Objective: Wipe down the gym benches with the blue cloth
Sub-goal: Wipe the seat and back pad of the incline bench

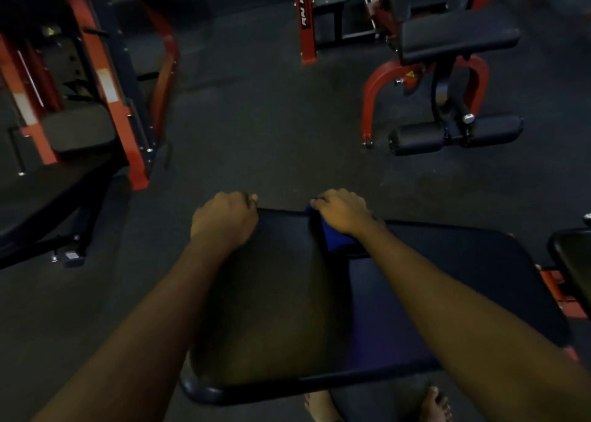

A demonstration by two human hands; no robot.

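A: Head view. Hands?
B: Left hand [224, 220] has its fingers curled over the far-left corner of the bench pad [415, 293], gripping the edge. Right hand [343, 210] is clamped on the blue cloth [335, 238], which is bunched under the palm and pressed on the pad. Hands apart, bare pad between them.
A: Cloth exactly?
B: On the pad's far edge, about mid-width. Part sticks out beneath the wrist.
A: Around the pad?
B: To its left, another black bench [48, 204], and behind that a red-framed machine [118, 108]. Beyond its right side, a red machine with two black roller pads [415, 138]. Straight beyond, dark rubber floor [271, 118], then a red upright [307, 19] with white lettering, partly cut off. Just right of it, a sliver of another black pad [572, 262]. Below its near edge, bare feet [435, 402].
A: Anything blocking?
B: Both forearms cross the pad and hide strips of it. Dim, blurry.
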